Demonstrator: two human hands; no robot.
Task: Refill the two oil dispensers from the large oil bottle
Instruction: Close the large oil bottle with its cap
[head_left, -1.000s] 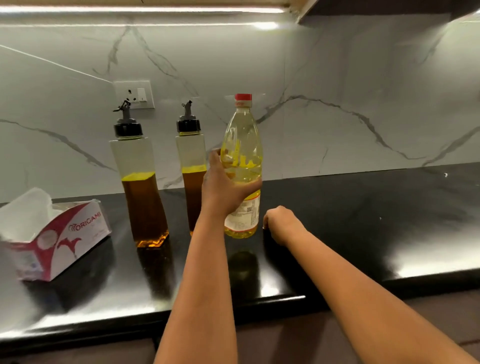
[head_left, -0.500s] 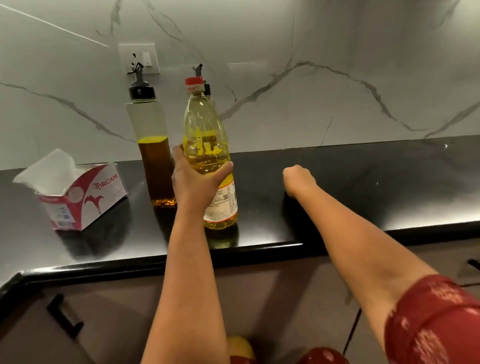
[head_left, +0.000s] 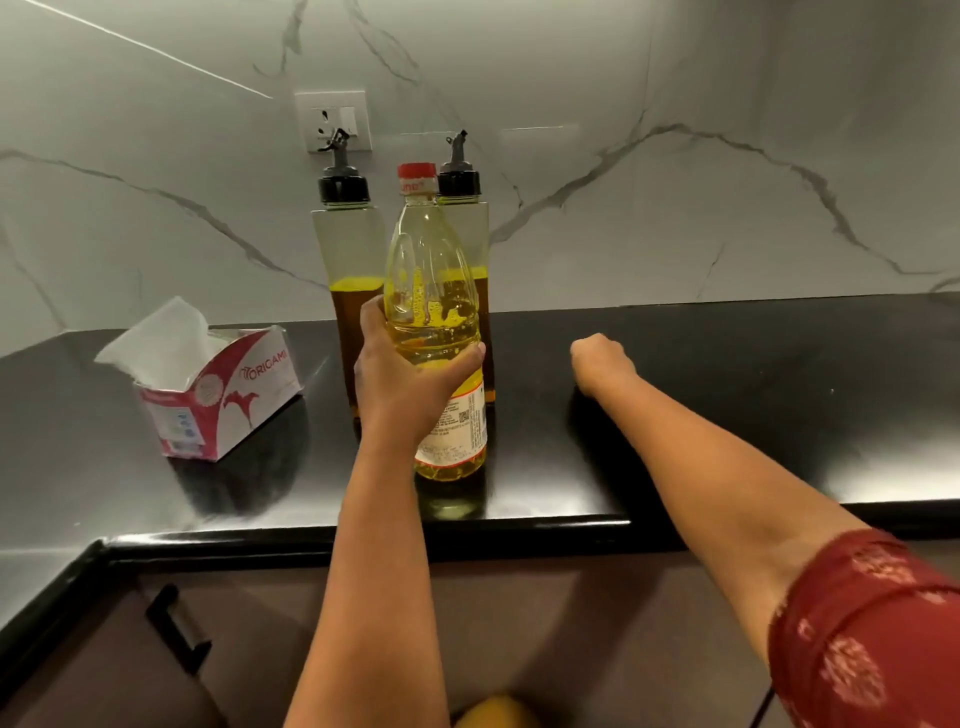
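Observation:
My left hand (head_left: 402, 387) grips the large oil bottle (head_left: 434, 291) round its middle. The bottle has a red cap and pale yellow oil, and stands upright near the front edge of the black counter (head_left: 727, 415). Right behind it stand two square dispensers with black pour spouts, each about half full of dark amber oil: the left dispenser (head_left: 347, 249) and the right dispenser (head_left: 470, 228), which the bottle partly hides. My right hand (head_left: 600, 364) rests on the counter to the right as a loose fist, holding nothing.
An open pink and white tissue box (head_left: 218, 389) sits on the counter to the left. A wall socket (head_left: 332, 119) is on the marble backsplash behind the dispensers. Dark cabinet fronts with a black handle (head_left: 176, 629) lie below the counter edge.
My left hand has carried the oil bottle from right of the dispensers toward the counter's front, and it now stands before them. The camera tilted down. My right hand stayed fisted.

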